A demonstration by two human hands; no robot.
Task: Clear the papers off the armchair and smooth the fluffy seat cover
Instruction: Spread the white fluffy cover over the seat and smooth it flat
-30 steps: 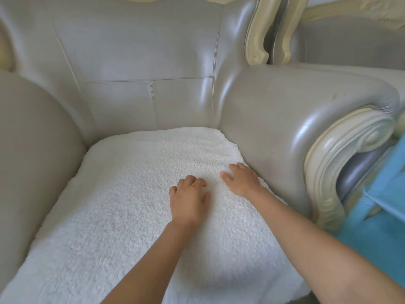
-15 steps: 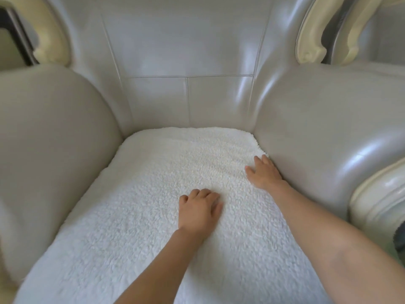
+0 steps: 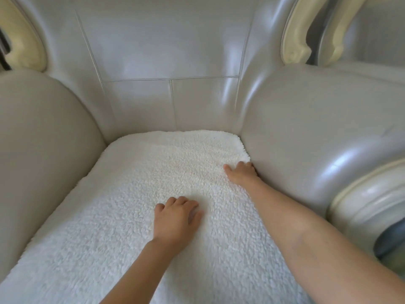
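Note:
The fluffy white seat cover (image 3: 140, 207) lies spread over the seat of the grey leather armchair (image 3: 166, 51). My left hand (image 3: 176, 220) rests palm down near the cover's middle, its fingers bent with the tips in the fleece. Farther back, my right hand (image 3: 241, 175) presses on the cover's right edge, right where it meets the right armrest (image 3: 317, 132). Its fingertips sink into the pile beside the leather. Neither hand holds anything. No papers show on the seat.
The padded left armrest (image 3: 41, 137) and the right armrest close in the seat on both sides. Cream carved wood trim (image 3: 295, 34) frames the backrest, and a cream scroll (image 3: 368, 202) caps the right arm's front.
My right hand has slid back and right along the cover to its edge by the armrest. My left hand stays near the middle. The view has swung left and closer.

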